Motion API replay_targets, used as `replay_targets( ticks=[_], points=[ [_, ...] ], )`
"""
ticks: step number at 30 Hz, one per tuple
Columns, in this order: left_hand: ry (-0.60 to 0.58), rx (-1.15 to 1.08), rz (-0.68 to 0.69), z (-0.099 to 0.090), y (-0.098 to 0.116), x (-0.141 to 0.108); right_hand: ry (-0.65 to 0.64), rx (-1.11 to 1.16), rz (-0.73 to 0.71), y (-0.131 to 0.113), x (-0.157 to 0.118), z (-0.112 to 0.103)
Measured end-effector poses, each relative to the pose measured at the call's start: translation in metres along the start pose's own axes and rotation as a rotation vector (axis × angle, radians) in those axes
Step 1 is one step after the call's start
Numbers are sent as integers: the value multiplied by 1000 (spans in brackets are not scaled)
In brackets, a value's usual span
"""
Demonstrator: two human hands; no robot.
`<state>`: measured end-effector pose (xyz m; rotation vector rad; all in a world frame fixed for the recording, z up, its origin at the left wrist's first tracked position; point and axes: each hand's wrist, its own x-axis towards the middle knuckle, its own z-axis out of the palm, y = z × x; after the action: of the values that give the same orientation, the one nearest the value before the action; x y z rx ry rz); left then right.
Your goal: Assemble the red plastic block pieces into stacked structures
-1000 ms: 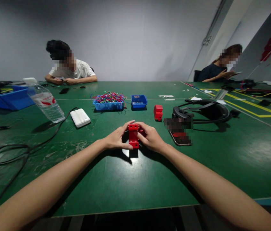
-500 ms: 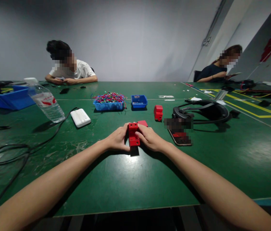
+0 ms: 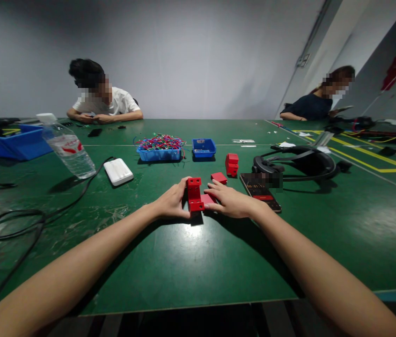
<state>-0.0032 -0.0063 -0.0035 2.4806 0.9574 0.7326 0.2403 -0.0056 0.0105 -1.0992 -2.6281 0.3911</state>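
My left hand (image 3: 173, 201) is closed around the left side of a red bracket-like block (image 3: 194, 195) with small holes in its top and front ends and a recess between them. My right hand (image 3: 231, 200) lies just to the right, fingers stretched out and apart. Under its fingertips shows a flat red piece (image 3: 207, 200) beside the block; I cannot tell whether the fingers touch it. Beyond those fingers rests a small red block (image 3: 219, 178). Farther back stands another red part (image 3: 232, 164) with a rounded top.
A phone (image 3: 259, 193) and a black headset (image 3: 296, 161) are at the right. Behind stand a blue tray of coloured wires (image 3: 160, 153) and a small blue bin (image 3: 203, 150). Leftward are a white box (image 3: 118, 172), a bottle (image 3: 68, 147) and a black cable (image 3: 43, 218). Two people sit across the table.
My right hand has come off the red block and moved right, its fingers spreading. A flat red piece now shows beside the block. My left hand keeps its hold.
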Motion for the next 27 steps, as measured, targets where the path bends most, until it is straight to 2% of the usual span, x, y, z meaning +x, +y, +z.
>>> replay_targets(
  ticks=[6,10,16,21,24,27],
  points=[
    [-22,-13,-9,-2,3,0,-65,23,-24,-14,-1,-17],
    [-36,-10,-47,-2,0,0,-58,-45,68,-13,0,-20],
    [-39,-4,-49,0,-3,0,34,-135,145,-11,0,-19],
    [-45,-7,-59,-1,-2,0,6,-90,213,-11,1,-18],
    [-42,3,-57,-1,-2,0,-8,-82,194,-13,1,-17],
    [-38,3,-45,0,-3,0,16,-80,112,-15,0,-12]
  ],
)
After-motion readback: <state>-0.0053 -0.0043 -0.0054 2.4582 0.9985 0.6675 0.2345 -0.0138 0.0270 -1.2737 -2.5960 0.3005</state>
